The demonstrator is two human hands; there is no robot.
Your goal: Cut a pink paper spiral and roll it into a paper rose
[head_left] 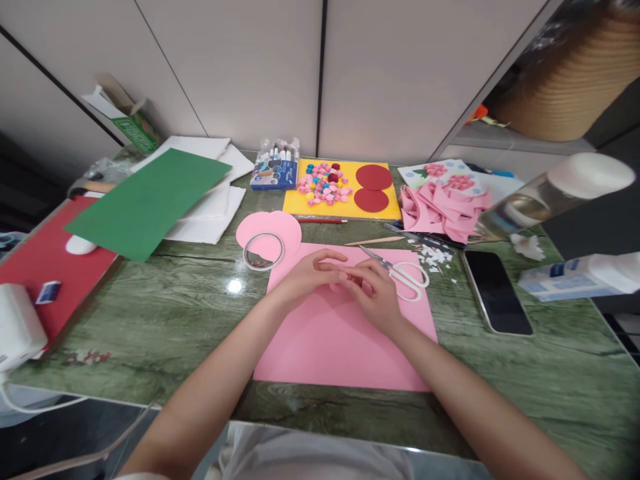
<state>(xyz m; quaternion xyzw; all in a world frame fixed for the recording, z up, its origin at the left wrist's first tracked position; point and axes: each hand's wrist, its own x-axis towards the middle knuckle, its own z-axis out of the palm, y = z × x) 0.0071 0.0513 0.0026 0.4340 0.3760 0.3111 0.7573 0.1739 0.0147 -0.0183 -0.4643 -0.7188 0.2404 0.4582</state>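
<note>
Over the upper part of the pink paper sheet [345, 347], my left hand [311, 272] and my right hand [376, 293] meet at the fingertips. The fingers of both are bent and pinched together. A bit of pink shows between them, but I cannot tell whether it is a separate small piece or the sheet beneath. White-handled scissors [407, 281] lie just beyond my right hand, blades pointing toward the far left. To the left of my left hand, a roll of tape [245, 253] rests partly on pink paper circles [283, 230].
Behind lie a yellow sheet [393, 207] bearing small pompoms [325, 185] and red circles [373, 199], a marker box [275, 170] and pink scraps [440, 207]. Green paper [150, 200] is at left. A phone [497, 293], a bottle [530, 193] and a white bottle [575, 275] stand right.
</note>
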